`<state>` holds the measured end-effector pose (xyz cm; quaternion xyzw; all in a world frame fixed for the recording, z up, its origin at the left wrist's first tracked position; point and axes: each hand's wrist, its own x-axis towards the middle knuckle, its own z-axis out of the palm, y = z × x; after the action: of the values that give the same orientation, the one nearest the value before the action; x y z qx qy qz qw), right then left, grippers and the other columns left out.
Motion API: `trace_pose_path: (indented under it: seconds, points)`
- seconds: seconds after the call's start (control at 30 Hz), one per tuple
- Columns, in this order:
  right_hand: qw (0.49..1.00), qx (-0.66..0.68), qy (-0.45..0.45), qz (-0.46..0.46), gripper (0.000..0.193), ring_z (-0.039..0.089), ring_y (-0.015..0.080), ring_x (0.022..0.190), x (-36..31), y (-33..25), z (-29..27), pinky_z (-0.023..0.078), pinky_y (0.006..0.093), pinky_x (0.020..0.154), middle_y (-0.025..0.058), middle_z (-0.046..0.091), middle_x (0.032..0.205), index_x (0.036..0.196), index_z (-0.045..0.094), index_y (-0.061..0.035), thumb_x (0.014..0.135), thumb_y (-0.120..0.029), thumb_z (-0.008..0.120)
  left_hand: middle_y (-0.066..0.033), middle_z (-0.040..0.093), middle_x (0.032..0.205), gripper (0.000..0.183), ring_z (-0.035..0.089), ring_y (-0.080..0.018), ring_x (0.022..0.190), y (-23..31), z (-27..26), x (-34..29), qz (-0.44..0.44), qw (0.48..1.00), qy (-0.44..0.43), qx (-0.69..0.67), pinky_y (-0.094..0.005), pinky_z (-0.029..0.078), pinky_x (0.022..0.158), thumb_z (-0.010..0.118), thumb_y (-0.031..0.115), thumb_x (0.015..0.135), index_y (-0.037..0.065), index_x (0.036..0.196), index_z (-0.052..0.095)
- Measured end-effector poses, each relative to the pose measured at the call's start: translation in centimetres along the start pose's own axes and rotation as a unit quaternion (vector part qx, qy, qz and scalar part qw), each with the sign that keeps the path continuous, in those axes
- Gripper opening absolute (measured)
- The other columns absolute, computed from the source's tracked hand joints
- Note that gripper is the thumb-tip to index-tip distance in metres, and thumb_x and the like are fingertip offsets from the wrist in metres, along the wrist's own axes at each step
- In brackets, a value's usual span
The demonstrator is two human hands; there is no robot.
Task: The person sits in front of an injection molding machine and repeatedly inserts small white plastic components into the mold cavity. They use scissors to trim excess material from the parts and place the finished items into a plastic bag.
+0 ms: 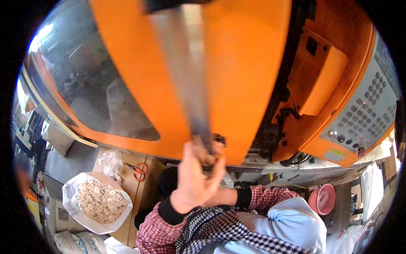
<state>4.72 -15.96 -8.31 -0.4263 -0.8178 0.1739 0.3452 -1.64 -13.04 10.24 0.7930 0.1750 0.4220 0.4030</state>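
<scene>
Pale pieces: a loose heap of small pale pieces (103, 201) fills the open white bag (69, 192) at our left; we judge this to be work partly done, though we cannot tell whether they are finished parts or stock.
Work at the hands: we judge it under way, since both hands meet in front of the orange machine door (241, 84); how much is left, the view does not show.
Grey bar: the long, blurred grey bar (186, 72) runs up and down before the door, its dark lower end at our hands; we cannot tell if it is a fixed handle or a loose thing.
Scissors: the red-handled scissors (140, 171) lie apart from our hands, out of use, near a clear plastic bag (111, 164).
Left arm: it comes up from the lower edge in a red checked sleeve with a black cuff, the left hand (194, 180) raised and foremost.
Right arm: it reaches in from the right, bent across our body, so that the right hand (215, 198) is mostly hidden behind the left.
Fingers: the left ones point upward, partly bent, around the bar's lower end; whether they pinch it or something small, we cannot tell, and the right ones are too covered to judge.
</scene>
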Motion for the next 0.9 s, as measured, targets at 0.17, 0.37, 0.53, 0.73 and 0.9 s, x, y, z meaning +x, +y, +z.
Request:
trace_pose_path:
  seconds: [0.17,0.37,0.53,0.73,0.9]
  points:
    - [0.988,0.057,-0.120,0.072,0.022,0.060,0.0316,0.080,0.0,-0.7,-7.4,0.048,0.0414,0.070,0.0140,0.063,0.084,0.088,0.063,-0.0041,0.080,-0.022,0.053,-0.0082,0.054,0.098,0.032,0.051,-0.0170,0.090,-0.6,-3.2,-0.1,0.005,0.988,0.145,0.056,-0.0285,0.041,0.081,0.057,-0.001,0.081,-0.001,0.111,0.043]
    - [0.968,-0.081,0.011,0.235,0.018,0.060,0.0328,0.080,0.1,5.4,-15.3,0.048,0.0380,0.072,0.0169,0.063,0.086,0.092,0.063,-0.0014,0.079,-0.013,0.057,-0.0074,0.053,0.097,0.028,0.050,-0.0148,0.091,-3.0,-7.7,-0.5,-0.043,0.955,0.287,0.058,-0.0265,0.038,0.084,0.052,-0.002,0.084,-0.001,0.111,0.044]
    - [0.919,-0.324,0.066,0.213,0.019,0.059,0.0359,0.082,0.4,14.4,-16.5,0.048,0.0417,0.072,0.0209,0.061,0.089,0.093,0.062,0.0009,0.078,-0.002,0.051,-0.0055,0.053,0.098,0.028,0.050,-0.0132,0.093,-4.8,-10.2,0.8,-0.034,0.944,0.321,0.067,-0.0250,0.039,0.084,0.051,-0.002,0.085,0.001,0.112,0.043]
    - [0.908,-0.304,-0.048,0.284,0.027,0.057,0.0338,0.093,2.4,14.8,-16.3,0.047,0.0415,0.079,0.0187,0.060,0.100,0.102,0.061,-0.0019,0.075,-0.003,0.054,-0.0060,0.055,0.100,0.027,0.052,-0.0125,0.092,-6.2,-13.4,0.7,-0.048,0.928,0.359,0.090,-0.0240,0.041,0.082,0.051,-0.001,0.086,0.001,0.113,0.045]
    - [0.939,-0.223,-0.052,0.256,0.030,0.056,0.0322,0.098,1.8,13.8,-16.9,0.047,0.0394,0.082,0.0148,0.060,0.105,0.102,0.061,-0.0046,0.072,-0.006,0.060,-0.0060,0.055,0.101,0.028,0.052,-0.0128,0.092,-7.0,-14.5,1.0,-0.070,0.917,0.374,0.118,-0.0243,0.040,0.083,0.051,-0.001,0.086,0.001,0.113,0.046]
